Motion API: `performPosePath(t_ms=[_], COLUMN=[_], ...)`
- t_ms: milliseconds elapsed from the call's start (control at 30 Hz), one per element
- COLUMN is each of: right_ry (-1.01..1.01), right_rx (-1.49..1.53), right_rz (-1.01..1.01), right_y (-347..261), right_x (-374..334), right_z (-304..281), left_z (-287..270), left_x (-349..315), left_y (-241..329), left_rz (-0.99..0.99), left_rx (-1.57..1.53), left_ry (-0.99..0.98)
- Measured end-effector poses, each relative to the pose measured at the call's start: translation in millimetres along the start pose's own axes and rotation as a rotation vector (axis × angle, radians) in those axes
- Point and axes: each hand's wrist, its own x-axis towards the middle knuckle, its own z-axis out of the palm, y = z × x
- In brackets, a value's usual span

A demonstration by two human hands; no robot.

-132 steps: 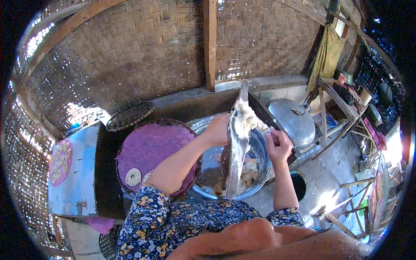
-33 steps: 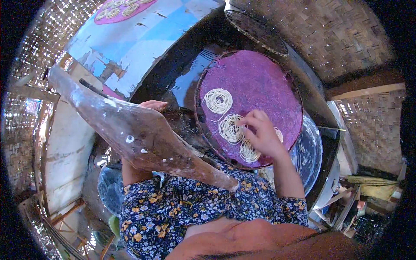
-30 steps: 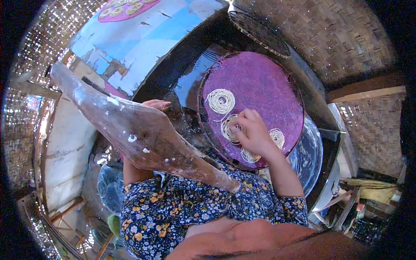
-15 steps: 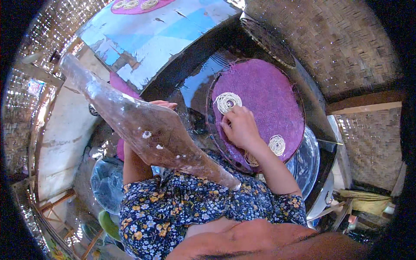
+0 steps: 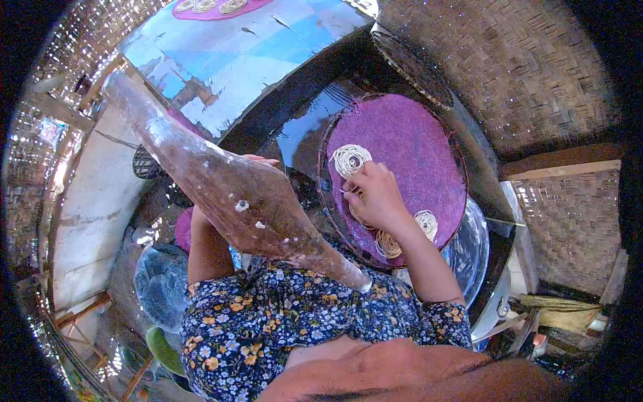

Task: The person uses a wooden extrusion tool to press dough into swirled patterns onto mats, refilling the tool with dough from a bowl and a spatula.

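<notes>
Bare right hand (image 5: 378, 197) has moved nearer cream, spiral-wound strand coil (image 5: 343, 162) since second ago; coil lies on round, purple-topped tray (image 5: 415, 154). Fingers bent inward; cannot tell whether they grip anything. Two similar cream coils (image 5: 387, 246) lie toward tray's near rim. Left hand (image 5: 264, 160) mostly hidden behind long, tapering, white-flecked brown wooden piece (image 5: 228, 194); grip cannot be told. Round grey basin (image 5: 474, 238) just beside tray.

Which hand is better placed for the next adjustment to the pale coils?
Likely the right hand: it is over the purple mat, beside the pale coils. The left hand sits off the mat, mostly hidden behind the wooden piece.
</notes>
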Motion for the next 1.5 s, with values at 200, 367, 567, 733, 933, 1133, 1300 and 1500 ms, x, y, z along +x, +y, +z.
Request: performPosePath(t_ms=[200,367,567,733,933,1133,1300,1500], right_ry=[-0.044,-0.017,0.147,0.175,0.224,0.158,0.133,0.215], right_rx=[-0.103,0.096,0.063,0.088,0.090,0.027,-0.073,-0.122], right_rz=[0.009,0.031,-0.027,-0.027,-0.012,-0.075,-0.124,-0.117], right_y=[0.0,18.9,22.9,22.9,17.7,8.7,0.7,17.6], right_x=[0.4,3.9,3.8,-1.3,1.3,9.1,24.1,23.0], right_z=[7.3,4.2,-11.3,-14.9,-24.5,-4.7,11.5,14.2], left_z=[4.5,8.1,4.1,-4.5,-15.7,-21.9,-19.2,-11.4], left_x=[-2.4,-4.0,-3.9,-3.8,-4.1,1.3,-1.5,4.1], left_y=[-2.5,-2.9,-3.8,-10.7,-26.3,-21.0,-19.2,-16.9], left_rz=[-0.048,-0.041,0.004,0.001,-0.098,-0.048,-0.203,-0.043], left_rx=[-0.038,-0.067,-0.013,0.034,0.032,0.080,-0.008,0.017], left_ry=[0.012,0.004,-0.052,-0.067,-0.043,-0.300,-0.195,-0.289])
